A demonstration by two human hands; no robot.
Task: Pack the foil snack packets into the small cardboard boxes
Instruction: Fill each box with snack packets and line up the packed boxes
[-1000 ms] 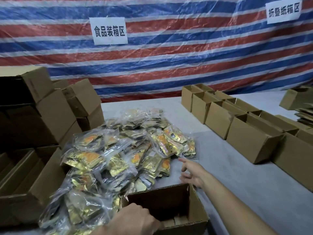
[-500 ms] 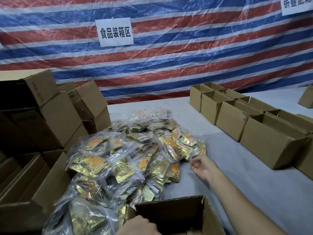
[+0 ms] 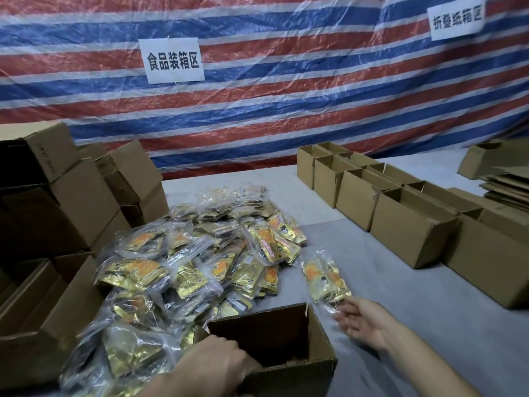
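The left hand curls over the near left wall of an open box and grips it. The box's inside is dark, so its contents cannot be made out. Just right of the box, the right hand pinches the lower end of a clear bag of foil packets. The bag is apart from the pile heaped on the bench beyond the left hand. Farther beyond the right hand stands a row of open-topped boxes. Stacked cartons rise outside the left hand.

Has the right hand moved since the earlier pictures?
Yes. The right hand has drawn back from the pile of snack packets toward the open cardboard box, pinching one packet bag.
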